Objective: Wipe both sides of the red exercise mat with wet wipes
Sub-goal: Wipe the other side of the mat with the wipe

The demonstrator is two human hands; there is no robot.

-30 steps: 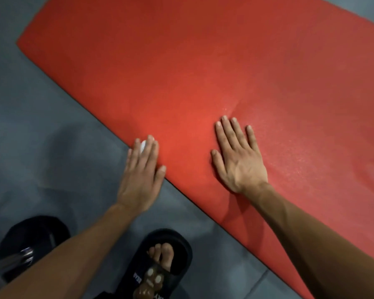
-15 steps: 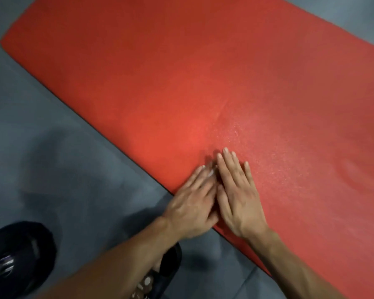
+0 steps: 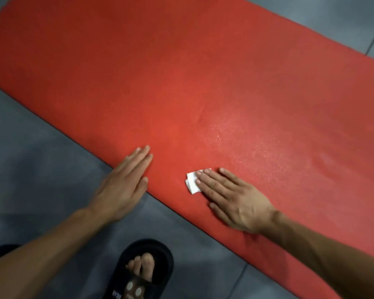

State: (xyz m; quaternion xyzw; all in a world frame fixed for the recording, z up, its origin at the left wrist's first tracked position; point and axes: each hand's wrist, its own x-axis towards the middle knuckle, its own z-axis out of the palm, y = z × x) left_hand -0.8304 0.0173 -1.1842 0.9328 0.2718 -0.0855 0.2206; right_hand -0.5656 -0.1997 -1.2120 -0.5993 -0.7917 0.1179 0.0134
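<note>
The red exercise mat [image 3: 181, 72] lies flat on the grey floor and runs diagonally across the view. A small folded white wet wipe [image 3: 192, 181] lies on the mat near its front edge. My right hand [image 3: 231, 197] presses flat on the wipe with straight fingers, so only the wipe's left part shows. My left hand [image 3: 123, 184] rests flat with straight fingers across the mat's front edge, a little left of the wipe, holding nothing. A damp sheen shows on the mat just beyond my right hand.
Grey tiled floor [image 3: 41, 169] surrounds the mat. My foot in a black sandal [image 3: 143, 270] stands on the floor just below the mat's front edge, between my forearms. A dark shape sits at the lower left edge of the view.
The wipe went from under my left hand to under my right hand when the hands met. My hands have since parted, the left going left to the mat's edge.
</note>
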